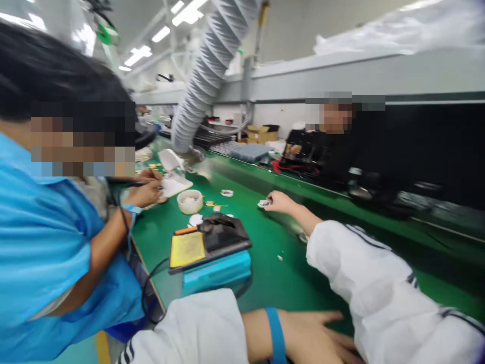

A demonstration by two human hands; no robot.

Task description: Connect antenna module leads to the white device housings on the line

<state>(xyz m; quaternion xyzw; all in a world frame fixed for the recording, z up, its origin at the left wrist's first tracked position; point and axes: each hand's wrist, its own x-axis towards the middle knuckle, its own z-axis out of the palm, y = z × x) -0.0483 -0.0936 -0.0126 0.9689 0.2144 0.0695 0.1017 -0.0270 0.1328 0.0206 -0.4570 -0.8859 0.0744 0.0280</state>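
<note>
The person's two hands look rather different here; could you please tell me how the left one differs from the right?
The left hand wears a blue wrist strap; the right hand's wrist is bare. The left hand lies spread near the camera; the right hand reaches farther, at a small white part. Both are gloveless, with white sleeves.

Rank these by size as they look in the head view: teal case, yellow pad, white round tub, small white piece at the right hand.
1. Teal case
2. Yellow pad and white round tub: they look close and the pad sits nearer the camera, so unranked
3. Small white piece at the right hand
</note>
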